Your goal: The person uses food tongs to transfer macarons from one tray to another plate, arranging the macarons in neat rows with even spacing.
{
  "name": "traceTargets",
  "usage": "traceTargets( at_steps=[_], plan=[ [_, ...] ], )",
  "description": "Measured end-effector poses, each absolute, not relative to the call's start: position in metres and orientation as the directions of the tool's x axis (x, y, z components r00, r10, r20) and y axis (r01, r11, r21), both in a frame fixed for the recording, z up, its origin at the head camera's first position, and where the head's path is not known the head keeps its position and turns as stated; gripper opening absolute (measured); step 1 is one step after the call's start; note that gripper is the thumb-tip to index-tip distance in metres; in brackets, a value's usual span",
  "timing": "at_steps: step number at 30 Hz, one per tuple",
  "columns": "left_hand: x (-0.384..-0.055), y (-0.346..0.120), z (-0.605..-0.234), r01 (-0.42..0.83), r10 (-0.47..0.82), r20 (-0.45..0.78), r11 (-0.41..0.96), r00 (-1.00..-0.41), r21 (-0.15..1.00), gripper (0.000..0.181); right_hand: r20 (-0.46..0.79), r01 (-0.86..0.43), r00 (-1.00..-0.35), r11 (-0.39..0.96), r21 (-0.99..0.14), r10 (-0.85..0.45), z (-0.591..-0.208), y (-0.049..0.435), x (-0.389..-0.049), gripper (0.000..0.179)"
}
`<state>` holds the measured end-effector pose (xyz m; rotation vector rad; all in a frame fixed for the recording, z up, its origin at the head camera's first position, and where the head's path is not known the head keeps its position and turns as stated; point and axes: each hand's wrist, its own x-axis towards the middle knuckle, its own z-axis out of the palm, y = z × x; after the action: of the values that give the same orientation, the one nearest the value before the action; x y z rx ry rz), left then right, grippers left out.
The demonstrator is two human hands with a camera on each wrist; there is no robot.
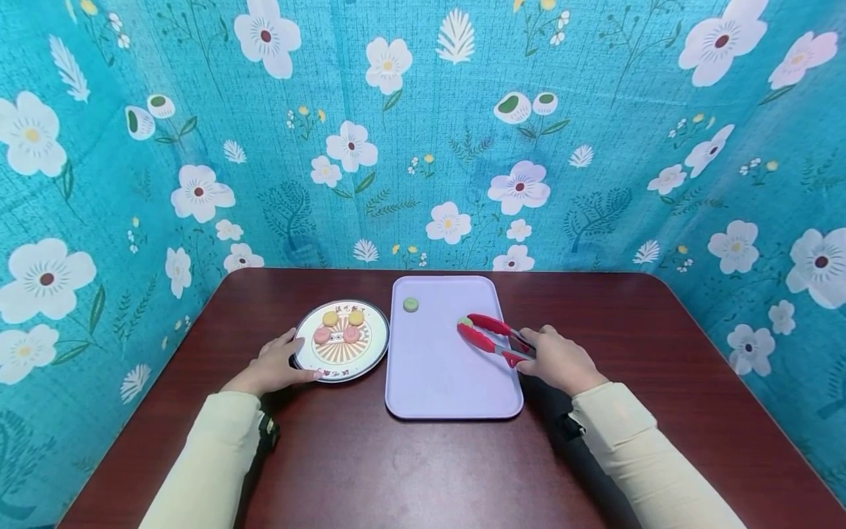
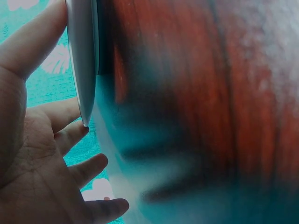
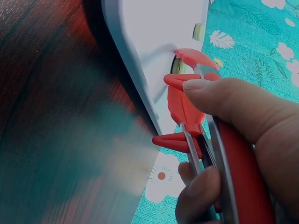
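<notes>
My left hand point(image 1: 272, 364) rests at the left rim of a round white plate point(image 1: 380, 342), thumb at the front edge and fingers spread along the side. In the left wrist view its fingers point(image 2: 88, 170) are mostly straight. Two yellow macarons point(image 1: 330, 318) and two pink macarons point(image 1: 322, 335) lie on the plate's printed face. My right hand point(image 1: 558, 360) grips red-tipped tongs point(image 1: 487, 323), which reach over the lilac tray point(image 1: 436, 389). Between the tong tips is a green macaron point(image 3: 177, 65). Another green macaron point(image 1: 410, 304) lies near the tray's far left corner.
The tray stands close beside the plate on a dark brown wooden table point(image 1: 423, 477). A blue flowered cloth point(image 1: 423, 147) hangs behind the table and at both sides.
</notes>
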<state>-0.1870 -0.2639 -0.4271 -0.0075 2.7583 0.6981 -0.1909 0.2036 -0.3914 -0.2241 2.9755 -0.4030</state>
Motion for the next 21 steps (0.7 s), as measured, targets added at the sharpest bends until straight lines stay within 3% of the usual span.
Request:
traceTargets(
  at_steps=[21],
  plan=[
    [-0.1858, -0.2631, -0.4215, -0.054, 0.083, -0.277, 0.890, -0.957, 0.453, 0.101, -0.117, -0.121, -0.980, 0.949, -0.290, -0.160, -0.3909, 0.2036, -0.1919, 0.078]
  ],
)
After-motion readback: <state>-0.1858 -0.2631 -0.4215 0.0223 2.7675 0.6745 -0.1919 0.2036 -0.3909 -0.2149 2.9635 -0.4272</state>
